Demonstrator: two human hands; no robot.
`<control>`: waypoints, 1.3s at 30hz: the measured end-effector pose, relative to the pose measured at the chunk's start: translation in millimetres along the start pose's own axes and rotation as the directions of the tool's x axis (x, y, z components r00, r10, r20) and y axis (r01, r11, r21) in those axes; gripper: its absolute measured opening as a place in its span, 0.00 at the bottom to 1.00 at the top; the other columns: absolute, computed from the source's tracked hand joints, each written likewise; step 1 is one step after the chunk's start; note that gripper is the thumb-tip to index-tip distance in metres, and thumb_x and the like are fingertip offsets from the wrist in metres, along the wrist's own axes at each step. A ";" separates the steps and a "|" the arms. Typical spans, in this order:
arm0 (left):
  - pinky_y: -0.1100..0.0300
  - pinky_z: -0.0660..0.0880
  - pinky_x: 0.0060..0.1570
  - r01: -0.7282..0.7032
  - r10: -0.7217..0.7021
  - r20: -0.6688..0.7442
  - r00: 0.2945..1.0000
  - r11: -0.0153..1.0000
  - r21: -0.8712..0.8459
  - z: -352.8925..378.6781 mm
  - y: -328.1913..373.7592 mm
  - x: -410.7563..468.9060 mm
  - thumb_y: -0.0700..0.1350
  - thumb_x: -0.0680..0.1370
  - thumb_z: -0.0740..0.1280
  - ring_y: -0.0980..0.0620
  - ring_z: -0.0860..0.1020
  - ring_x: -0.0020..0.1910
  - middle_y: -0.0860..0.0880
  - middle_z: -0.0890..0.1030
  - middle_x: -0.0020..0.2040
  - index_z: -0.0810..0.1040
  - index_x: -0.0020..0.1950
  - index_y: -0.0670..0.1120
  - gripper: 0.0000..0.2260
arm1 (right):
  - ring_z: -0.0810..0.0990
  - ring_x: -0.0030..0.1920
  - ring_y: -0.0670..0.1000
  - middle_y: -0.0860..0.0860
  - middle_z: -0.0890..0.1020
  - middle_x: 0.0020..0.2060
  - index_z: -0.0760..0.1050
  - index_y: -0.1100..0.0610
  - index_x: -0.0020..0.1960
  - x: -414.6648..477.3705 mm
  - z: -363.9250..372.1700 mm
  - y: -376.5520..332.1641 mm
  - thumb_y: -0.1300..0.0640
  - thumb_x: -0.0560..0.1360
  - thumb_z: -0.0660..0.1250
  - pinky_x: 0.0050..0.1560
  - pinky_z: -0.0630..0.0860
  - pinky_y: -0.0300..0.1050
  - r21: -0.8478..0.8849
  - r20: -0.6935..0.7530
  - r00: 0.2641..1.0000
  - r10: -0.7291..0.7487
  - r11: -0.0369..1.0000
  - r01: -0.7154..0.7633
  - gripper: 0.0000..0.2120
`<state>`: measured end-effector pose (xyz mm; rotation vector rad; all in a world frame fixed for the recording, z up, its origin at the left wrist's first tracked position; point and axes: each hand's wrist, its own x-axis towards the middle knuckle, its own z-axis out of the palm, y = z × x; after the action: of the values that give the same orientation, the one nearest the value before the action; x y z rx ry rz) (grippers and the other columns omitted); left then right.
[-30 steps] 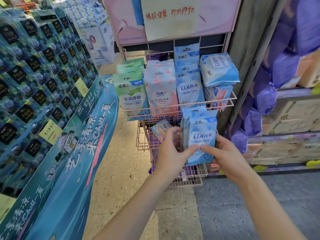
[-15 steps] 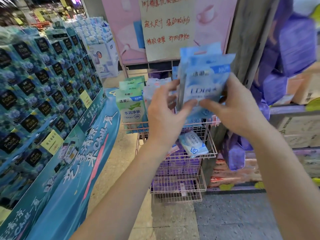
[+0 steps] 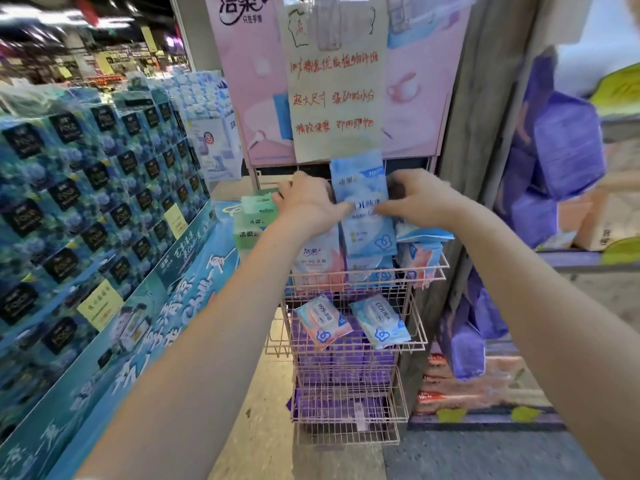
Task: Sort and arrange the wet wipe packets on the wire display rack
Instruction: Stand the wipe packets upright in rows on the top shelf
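Left hand [image 3: 308,202] and right hand [image 3: 419,199] pinched the upright pale-blue plastic wet wipe packet [image 3: 363,220] by its side edges above the pink wire display rack [image 3: 429,271]; it seemed best lowered level into the matching blue packets [image 3: 372,268] directly below the grip.

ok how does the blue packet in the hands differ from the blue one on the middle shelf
The held blue packet stands upright at the top tier, pinched by left hand and right hand; the loose blue packet lies tilted on the middle tier, untouched. Both show the same EDI print.
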<state>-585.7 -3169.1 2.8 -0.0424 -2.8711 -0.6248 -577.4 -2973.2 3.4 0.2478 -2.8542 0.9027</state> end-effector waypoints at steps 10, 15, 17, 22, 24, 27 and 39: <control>0.44 0.61 0.69 -0.012 0.006 0.046 0.999 0.992 0.128 1.6 8.9 0.9 0.68 0.70 0.72 0.38 0.67 0.70 0.45 0.73 0.68 0.77 0.68 0.56 0.30 | 0.68 0.68 0.56 0.51 0.79 0.57 0.74 0.49 0.66 5.4 16.4 11.8 0.43 0.68 0.76 0.62 0.57 0.55 -0.240 -0.048 0.998 0.042 0.969 -0.053 0.28; 0.44 0.61 0.70 -0.066 0.062 0.036 0.997 0.989 0.131 -1.6 12.4 -0.5 0.70 0.69 0.73 0.39 0.68 0.69 0.47 0.74 0.65 0.79 0.61 0.59 0.25 | 0.71 0.67 0.53 0.48 0.79 0.60 0.57 0.39 0.79 1.5 14.5 14.9 0.43 0.68 0.76 0.71 0.54 0.58 -0.156 -0.071 0.997 0.016 0.987 -0.027 0.45; 0.44 0.60 0.70 -0.075 0.068 0.049 0.996 0.984 0.161 -3.9 14.1 0.6 0.70 0.69 0.73 0.39 0.67 0.69 0.47 0.74 0.65 0.80 0.61 0.59 0.25 | 0.72 0.69 0.54 0.46 0.79 0.62 0.65 0.41 0.76 2.4 11.3 13.9 0.40 0.67 0.76 0.71 0.54 0.60 -0.220 -0.064 0.998 0.014 0.975 -0.028 0.40; 0.44 0.60 0.68 -0.107 0.097 0.055 0.994 0.965 0.241 -11.8 21.8 6.7 0.71 0.71 0.71 0.40 0.68 0.68 0.47 0.74 0.60 0.82 0.57 0.56 0.24 | 0.75 0.54 0.52 0.41 0.78 0.42 0.75 0.44 0.67 2.4 -1.8 4.5 0.38 0.72 0.74 0.69 0.56 0.57 -0.203 -0.071 0.997 -0.027 0.979 0.012 0.26; 0.43 0.60 0.69 -0.111 0.106 0.031 0.994 0.960 0.258 -14.9 25.6 10.2 0.71 0.71 0.71 0.40 0.68 0.68 0.48 0.72 0.56 0.83 0.56 0.54 0.25 | 0.77 0.52 0.53 0.43 0.80 0.41 0.77 0.43 0.62 5.0 -5.2 4.4 0.39 0.73 0.72 0.67 0.57 0.56 -0.198 -0.096 0.994 -0.049 0.980 0.029 0.20; 0.43 0.61 0.69 -0.116 0.120 -0.001 0.993 0.963 0.245 -14.5 25.0 14.7 0.73 0.71 0.70 0.41 0.69 0.67 0.48 0.76 0.60 0.83 0.59 0.54 0.28 | 0.79 0.51 0.54 0.50 0.84 0.43 0.79 0.47 0.55 7.9 -6.6 7.7 0.39 0.76 0.69 0.60 0.56 0.52 -0.184 -0.103 0.994 -0.046 0.983 0.026 0.14; 0.42 0.60 0.70 -0.159 0.148 0.059 0.987 0.937 0.312 5.7 15.3 18.5 0.71 0.72 0.68 0.38 0.68 0.68 0.44 0.73 0.67 0.75 0.69 0.59 0.29 | 0.61 0.75 0.59 0.52 0.71 0.72 0.68 0.43 0.74 21.2 13.7 21.7 0.34 0.76 0.62 0.76 0.44 0.71 -0.379 -0.001 1.000 0.008 0.926 -0.008 0.29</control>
<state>-603.9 -3153.0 7.7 -0.2284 -2.9263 -0.1316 -603.5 -2966.1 -15.9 0.1903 -2.9526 0.3332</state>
